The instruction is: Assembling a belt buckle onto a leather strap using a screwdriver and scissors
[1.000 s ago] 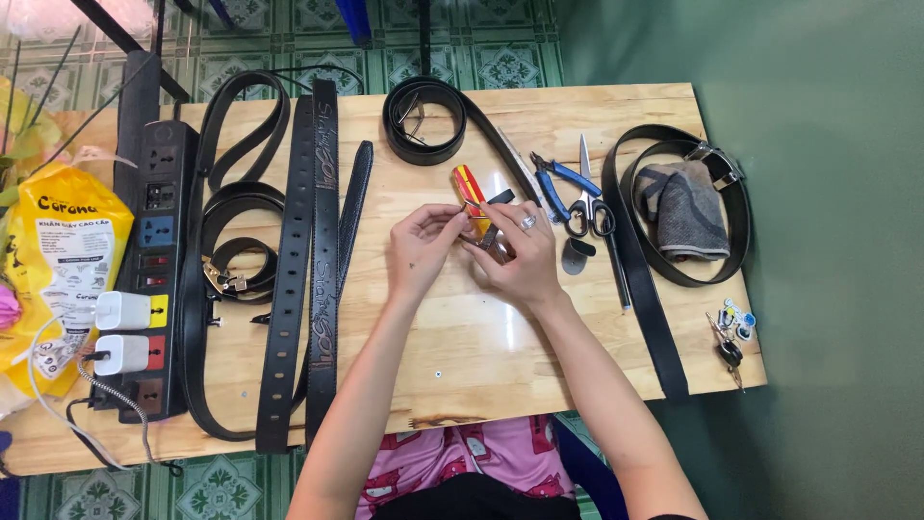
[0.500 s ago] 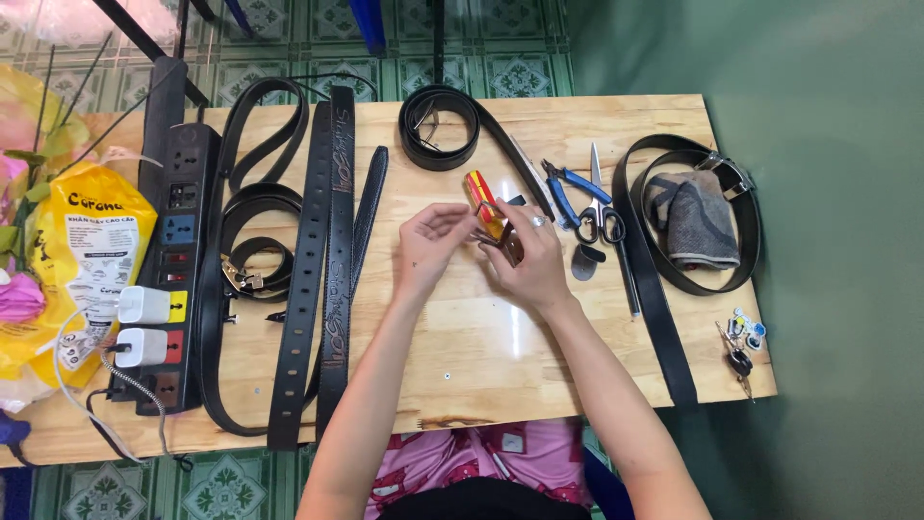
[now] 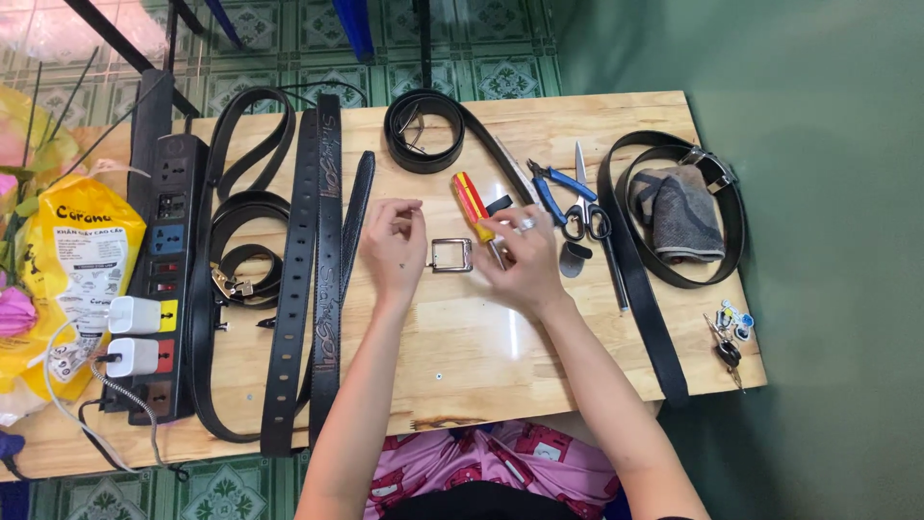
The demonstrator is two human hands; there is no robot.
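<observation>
While the right hand (image 3: 520, 262) grips a red-and-yellow screwdriver (image 3: 474, 206), the left hand (image 3: 395, 246) pinches something too small to tell — metal buckle (image 3: 450, 255) between them on the table (image 3: 539, 366).

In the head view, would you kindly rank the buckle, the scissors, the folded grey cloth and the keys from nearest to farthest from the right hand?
From the right hand:
1. Metal buckle, just beside the fingers, toward the left hand.
2. Scissors, slightly beyond, on the far side.
3. Folded grey cloth, inside the looped belt.
4. Keys, at the table's right edge.
</observation>
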